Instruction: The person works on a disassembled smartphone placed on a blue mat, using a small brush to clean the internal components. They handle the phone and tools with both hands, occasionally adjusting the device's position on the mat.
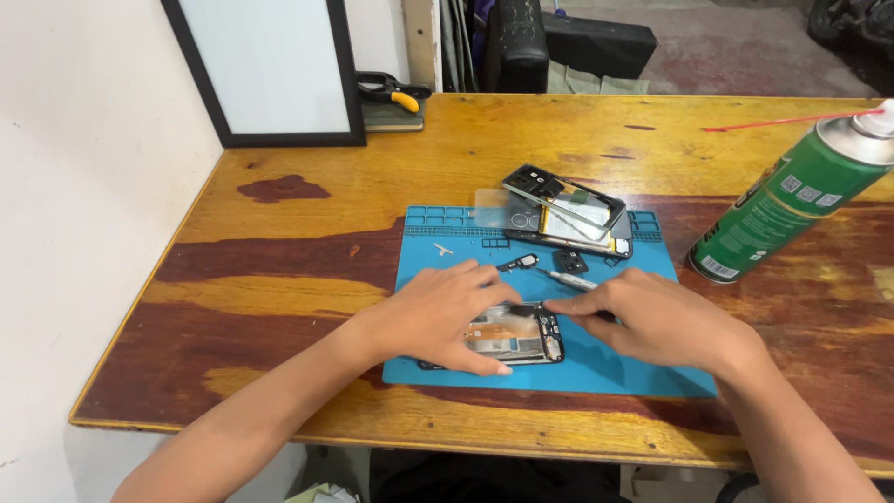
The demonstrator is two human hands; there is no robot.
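Opened phone, circuitry exposed, lies under left hand and right hand.

My left hand lies flat over an opened smartphone on a blue repair mat, thumb under its lower edge. My right hand pinches at the phone's top right corner, just beside a small screwdriver. Farther up the mat lie a second dismantled phone frame and small loose parts. A green spray can stands tilted to the right on the wooden desk. A black-framed white board leans at the back left.
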